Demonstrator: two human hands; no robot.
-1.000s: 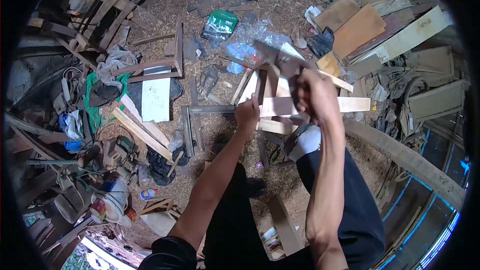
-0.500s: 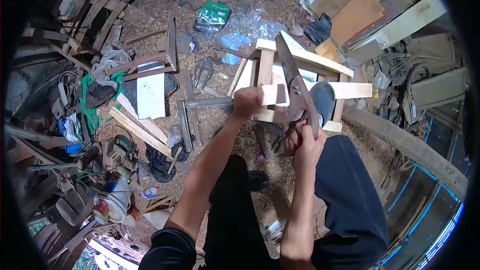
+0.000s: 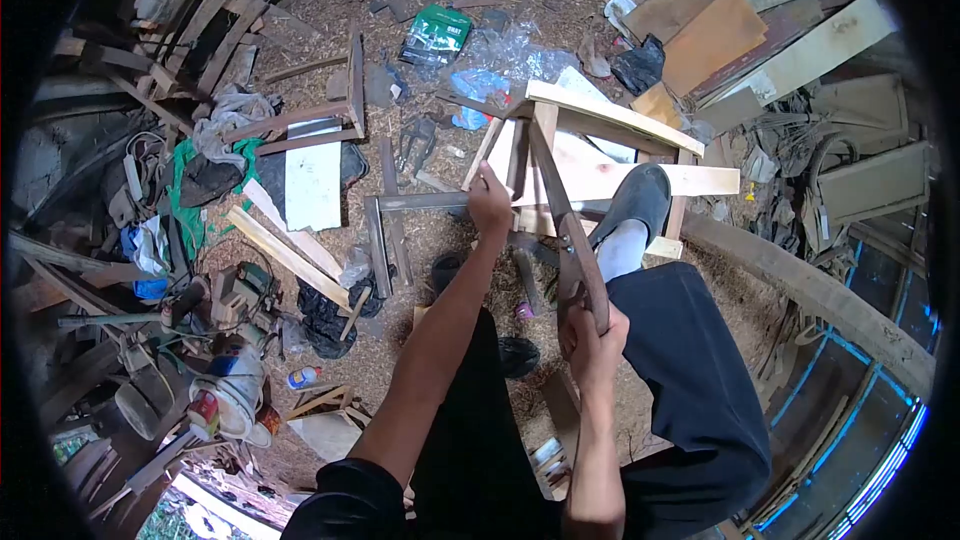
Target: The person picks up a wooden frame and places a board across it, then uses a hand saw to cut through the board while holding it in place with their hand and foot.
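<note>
My right hand (image 3: 597,345) is closed around the handle of a handsaw (image 3: 553,185). Its long blade points up and away, its far part over the left end of a pale wooden frame (image 3: 620,174). My left hand (image 3: 489,202) is closed on a short piece of wood (image 3: 518,162) at the frame's left end, left of the blade. That piece shows a dark, narrow side, and my fingers partly hide it. Whether the saw teeth touch wood I cannot make out. My shoe (image 3: 640,202) rests on the frame's right part.
Wood shavings cover the ground. A dark wooden frame (image 3: 420,202) lies left of my left hand, with pale wood strips (image 3: 292,258) farther left. Beyond are a green packet (image 3: 436,35) and clear plastic (image 3: 530,52). Boards (image 3: 715,35) lean at far right; buckets (image 3: 238,405) stand lower left.
The saw has swung from above the work down and leftward toward the frame's left end. The piece in my left hand has turned from its pale face to a dark side.
</note>
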